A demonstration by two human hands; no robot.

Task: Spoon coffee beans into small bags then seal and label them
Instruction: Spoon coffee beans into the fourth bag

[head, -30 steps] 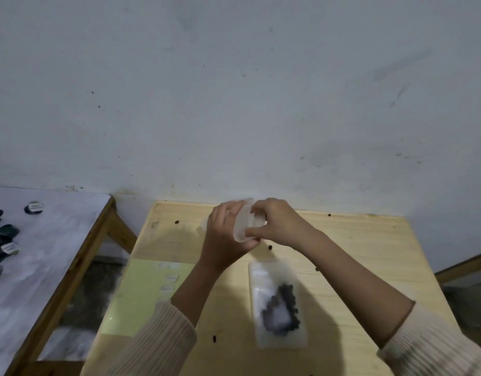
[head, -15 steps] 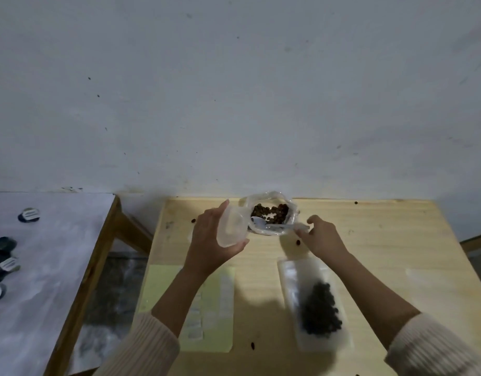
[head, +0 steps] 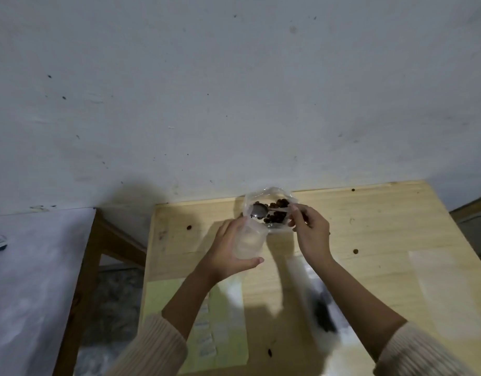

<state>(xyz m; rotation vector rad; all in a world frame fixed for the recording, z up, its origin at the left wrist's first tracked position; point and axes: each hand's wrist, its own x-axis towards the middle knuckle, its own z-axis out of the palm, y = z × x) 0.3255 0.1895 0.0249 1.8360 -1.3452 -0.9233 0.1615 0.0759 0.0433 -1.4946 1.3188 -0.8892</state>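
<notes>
Grey-white at far left, a dusty side bench (head: 30, 280) is seen. On the pale wooden bench (head: 369, 240), a yellow-green sheet of white labels (head: 163, 294) is laid near the left edge. Beyond it, a small translucent plastic bag (head: 250, 242) is held in the left grip (head: 228, 251), fingers and thumb curled round it. Just beside it, brown coffee beans (head: 277, 213) are kept in a clear plastic container (head: 272, 189), where a pale-handled spoon (head: 259, 210) is dipped, pinched by the right grip (head: 312, 234). A filled, blurred bag (head: 323, 316) is lying flat nearer the person.

One head-worn wide-angle view looks down and forward, near the wooden table (head: 369, 226), facing the wall (head: 234, 90).
</notes>
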